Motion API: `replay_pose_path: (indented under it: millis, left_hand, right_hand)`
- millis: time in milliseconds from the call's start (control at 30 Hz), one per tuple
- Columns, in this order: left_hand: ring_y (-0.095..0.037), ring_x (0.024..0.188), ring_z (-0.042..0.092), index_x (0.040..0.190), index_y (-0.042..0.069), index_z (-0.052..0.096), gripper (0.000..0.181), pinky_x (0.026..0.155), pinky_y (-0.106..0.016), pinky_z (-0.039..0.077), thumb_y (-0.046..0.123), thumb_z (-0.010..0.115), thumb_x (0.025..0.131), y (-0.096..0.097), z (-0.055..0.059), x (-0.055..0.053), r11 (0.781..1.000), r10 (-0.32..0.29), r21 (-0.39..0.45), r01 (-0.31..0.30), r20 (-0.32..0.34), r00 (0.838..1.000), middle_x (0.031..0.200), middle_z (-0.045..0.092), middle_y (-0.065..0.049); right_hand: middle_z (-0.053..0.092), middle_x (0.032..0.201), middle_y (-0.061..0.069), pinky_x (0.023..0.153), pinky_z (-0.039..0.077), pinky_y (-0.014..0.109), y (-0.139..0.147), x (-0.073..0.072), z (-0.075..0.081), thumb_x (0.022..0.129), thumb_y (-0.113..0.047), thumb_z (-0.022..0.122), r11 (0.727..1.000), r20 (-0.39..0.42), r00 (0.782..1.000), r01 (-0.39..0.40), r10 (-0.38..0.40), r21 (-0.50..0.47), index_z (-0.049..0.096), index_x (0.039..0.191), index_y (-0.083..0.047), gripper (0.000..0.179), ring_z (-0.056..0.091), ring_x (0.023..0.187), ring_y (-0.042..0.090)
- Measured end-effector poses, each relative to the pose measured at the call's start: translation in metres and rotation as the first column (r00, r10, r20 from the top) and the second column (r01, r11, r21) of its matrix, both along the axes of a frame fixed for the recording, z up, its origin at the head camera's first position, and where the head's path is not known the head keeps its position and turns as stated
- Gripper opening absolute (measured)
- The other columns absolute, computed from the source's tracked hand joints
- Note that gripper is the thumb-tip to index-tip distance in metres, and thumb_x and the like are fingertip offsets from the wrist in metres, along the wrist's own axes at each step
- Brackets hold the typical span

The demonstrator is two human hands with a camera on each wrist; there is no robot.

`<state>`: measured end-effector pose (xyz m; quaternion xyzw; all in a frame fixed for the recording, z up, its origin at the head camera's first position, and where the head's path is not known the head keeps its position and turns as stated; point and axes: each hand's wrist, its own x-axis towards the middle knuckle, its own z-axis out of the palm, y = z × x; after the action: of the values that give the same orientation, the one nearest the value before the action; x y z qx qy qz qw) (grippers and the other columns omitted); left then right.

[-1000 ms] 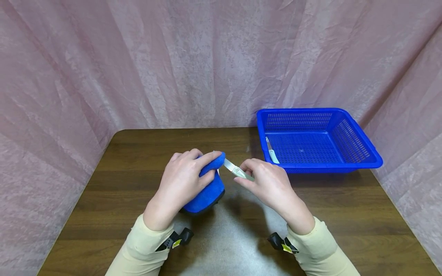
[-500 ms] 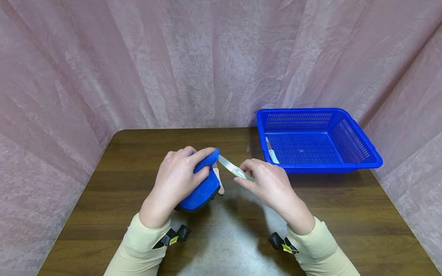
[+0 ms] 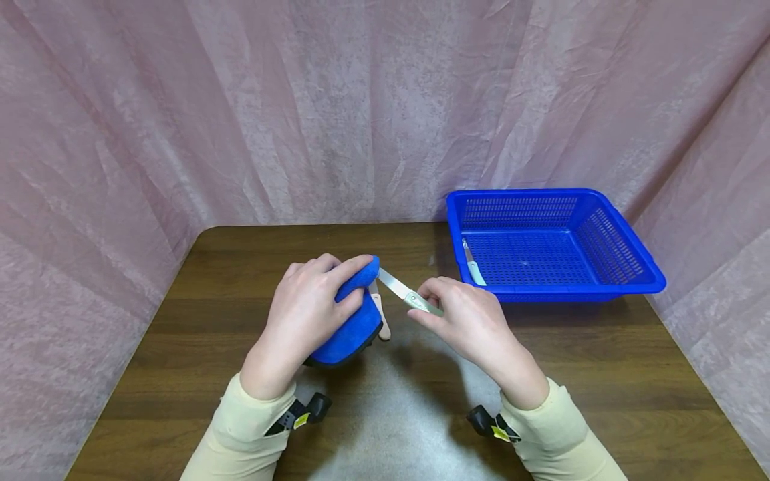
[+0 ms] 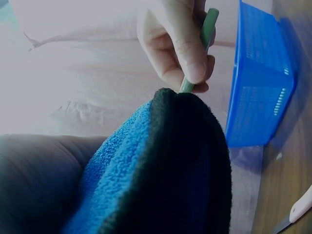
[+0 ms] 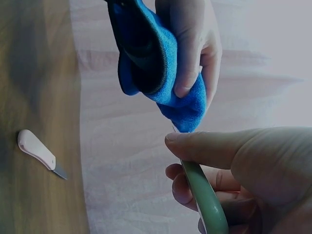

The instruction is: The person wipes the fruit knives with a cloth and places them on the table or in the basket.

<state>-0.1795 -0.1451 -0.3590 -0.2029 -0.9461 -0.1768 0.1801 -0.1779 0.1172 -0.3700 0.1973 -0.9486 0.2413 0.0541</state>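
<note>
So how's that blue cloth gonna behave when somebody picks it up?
The blue cloth is probably floppy, since it folds and hangs from the left hand. Its fuzzy pile suggests little slipping, and it looks thin, so it's likely light.

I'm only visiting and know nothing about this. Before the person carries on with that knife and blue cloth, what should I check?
1. Green knife held by its handle in the right hand: ok.
2. Blue cloth gripped by the left hand: ok.
3. Blade wiped clean: cannot tell.
4. Pink knife folded: not ok; it lies on the table with its blade out.
5. Room in the basket: ok; one pale knife lies along its left side.
</note>
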Motion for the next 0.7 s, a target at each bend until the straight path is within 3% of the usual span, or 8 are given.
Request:
replay_pose_path:
  millis: [367,700]
  left_hand:
    - [-0.025,0.093,0.073,0.143,0.031,0.077,0.047,0.088,-0.051,0.055,0.027,0.080,0.096,0.025,-0.005,0.011,0.990,-0.131,-0.059,0.127,-0.062,0.989,0.108,0.076,-0.006]
    - [-0.020,0.088,0.069,0.139,0.031,0.078,0.044,0.086,-0.048,0.054,0.024,0.079,0.096,0.030,-0.009,0.014,0.984,-0.168,-0.068,0.163,-0.075,0.983,0.103,0.073,-0.002]
  right_hand:
    - [0.064,0.081,-0.006,0.058,0.046,0.035,0.001,0.000,0.000,0.095,-0.034,0.089,1.000,0.010,1.000,-0.002,0.002,0.007,0.077,0.100,-0.020,0.018,0.055,0.067,0.011]
    - [0.065,0.083,-0.009,0.061,0.048,0.035,0.001,0.000,-0.001,0.095,-0.034,0.088,1.000,0.003,1.000,0.000,0.000,0.024,0.079,0.101,-0.021,0.018,0.058,0.071,0.011]
